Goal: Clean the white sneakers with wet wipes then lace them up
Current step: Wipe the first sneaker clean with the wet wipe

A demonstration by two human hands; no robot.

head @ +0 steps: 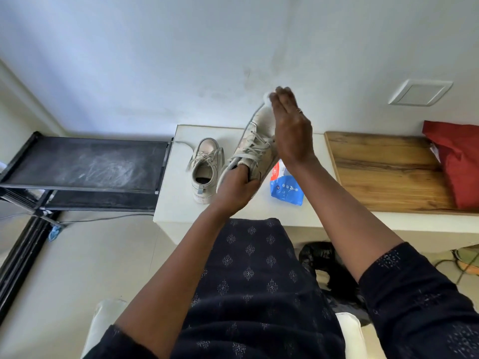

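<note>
On the white tabletop [176, 203], left part: one sneaker [206, 167], upright on its sole, heel toward the person, laces in, one lace end trailing to the tabletop's far left corner.

Item, held sneaker [255, 149]: just right of the first, tilted with the toe raised toward the wall and the heel low; laces in. Whether the heel touches the tabletop cannot be told.

Item, left grip [238, 187]: fingers curled into the held sneaker's heel opening, thumb outside, clasping the heel.

Item, right grip [293, 130]: fingers straight and together, laid along the held sneaker's right side, fingertips at the toe pressing a white wipe [266, 97] against it; ring on one finger.

Item, blue wipes pack [286, 189]: flat on the tabletop, partly under the held sneaker.

Item, wooden board [383, 172]: right of the pack, carrying a red bag [458, 161].

Item, black rack [85, 164]: left of the tabletop, top shelf dusty.
</note>
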